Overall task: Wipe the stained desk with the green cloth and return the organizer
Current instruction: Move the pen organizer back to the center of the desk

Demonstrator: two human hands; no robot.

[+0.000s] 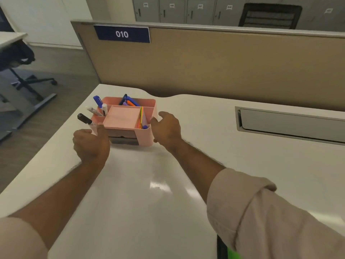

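Observation:
A pink desk organizer [121, 116] with markers, pens and coloured notes stands on the white desk [141, 193] near its far left corner. My left hand [91, 143] is at its front left corner, fingers loosely curled, thumb against the pink wall. My right hand [168, 128] is at its right side, fingers spread, thumb touching the edge. Neither hand wraps the organizer, which rests flat on the desk. A sliver of bright green cloth [233, 252] shows at the bottom edge, below my right sleeve. No stain is visible on the glossy desk surface.
A tan partition [224, 62] with a blue "010" sign [122, 34] runs behind the desk. A grey cable flap [289, 124] is set into the desk at the right. An office chair [20, 58] stands on the floor to the left, past the desk's curved edge. Grey lockers line the back.

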